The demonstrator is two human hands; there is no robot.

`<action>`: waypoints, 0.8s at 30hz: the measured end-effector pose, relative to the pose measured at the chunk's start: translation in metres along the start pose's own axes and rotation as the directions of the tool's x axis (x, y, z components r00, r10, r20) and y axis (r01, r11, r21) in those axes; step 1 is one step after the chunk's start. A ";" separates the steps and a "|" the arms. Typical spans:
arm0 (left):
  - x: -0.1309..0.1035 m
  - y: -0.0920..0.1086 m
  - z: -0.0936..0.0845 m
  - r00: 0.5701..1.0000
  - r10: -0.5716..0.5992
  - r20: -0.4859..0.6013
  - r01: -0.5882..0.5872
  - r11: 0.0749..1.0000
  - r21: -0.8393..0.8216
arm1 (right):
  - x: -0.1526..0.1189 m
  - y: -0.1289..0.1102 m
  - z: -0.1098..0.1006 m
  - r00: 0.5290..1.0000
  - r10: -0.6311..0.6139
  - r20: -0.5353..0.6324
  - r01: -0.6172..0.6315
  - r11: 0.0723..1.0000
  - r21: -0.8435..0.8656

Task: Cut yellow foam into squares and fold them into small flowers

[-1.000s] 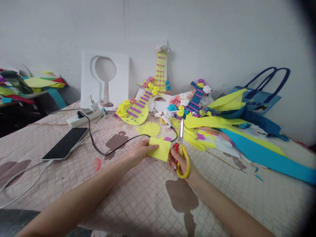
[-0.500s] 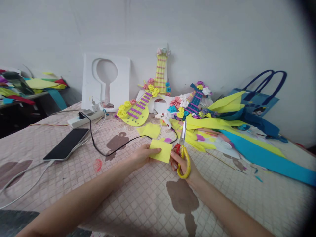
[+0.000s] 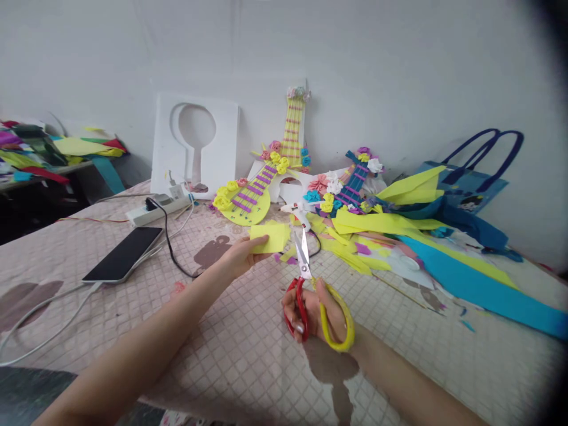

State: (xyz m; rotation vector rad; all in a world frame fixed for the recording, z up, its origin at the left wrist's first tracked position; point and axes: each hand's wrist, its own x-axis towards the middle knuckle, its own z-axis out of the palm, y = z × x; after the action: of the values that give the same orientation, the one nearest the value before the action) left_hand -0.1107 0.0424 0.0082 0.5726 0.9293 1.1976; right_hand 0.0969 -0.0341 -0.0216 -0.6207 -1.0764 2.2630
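My left hand [image 3: 243,255] pinches a yellow square of paper [image 3: 270,238] by its left edge, with the thumb on top. The paper overlaps more yellow sheets lying behind it, so its outline is hard to separate. Lower and to the right, my right hand [image 3: 316,307] grips a pair of scissors [image 3: 303,269] by one red and one yellow handle. The blades point away from me and stand slightly apart, with nothing between them. A white glue gun [image 3: 298,213] lies just beyond the blades.
Paper-flower-decorated toy guitars, one yellow [image 3: 248,201] and one blue [image 3: 355,186], lean at the back. A white foam board [image 3: 226,142] stands left of them. A phone [image 3: 124,254] and power strip [image 3: 160,210] lie left. Blue and yellow strips [image 3: 470,284] spread right, before a bag [image 3: 483,189].
My left hand has moved away and left with the yellow paper. My right hand has come nearer to me, turning the scissors, and their blades have parted.
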 end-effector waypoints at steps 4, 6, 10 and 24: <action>0.000 0.009 -0.001 0.997 0.036 -0.066 -0.039 0.998 -0.043 | 0.000 0.005 0.002 0.993 0.090 0.079 -0.089 0.996 -0.012; 0.000 0.011 -0.001 0.996 0.047 -0.081 -0.051 0.997 -0.052 | 0.001 0.006 0.001 0.992 0.088 0.091 -0.087 0.996 -0.018; -0.001 0.011 0.000 0.996 0.041 -0.080 -0.046 0.997 -0.055 | 0.000 0.007 -0.001 0.987 0.099 0.126 -0.096 0.995 -0.031; -0.006 0.012 0.004 0.994 0.061 -0.088 -0.066 0.996 -0.057 | -0.001 0.008 0.001 0.968 0.158 0.193 -0.156 0.987 -0.027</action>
State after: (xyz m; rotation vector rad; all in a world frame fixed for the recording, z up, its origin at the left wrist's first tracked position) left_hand -0.1141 0.0405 0.0222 0.5087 0.9504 1.3114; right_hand 0.0947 -0.0390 -0.0274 -0.5133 -1.1697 2.4982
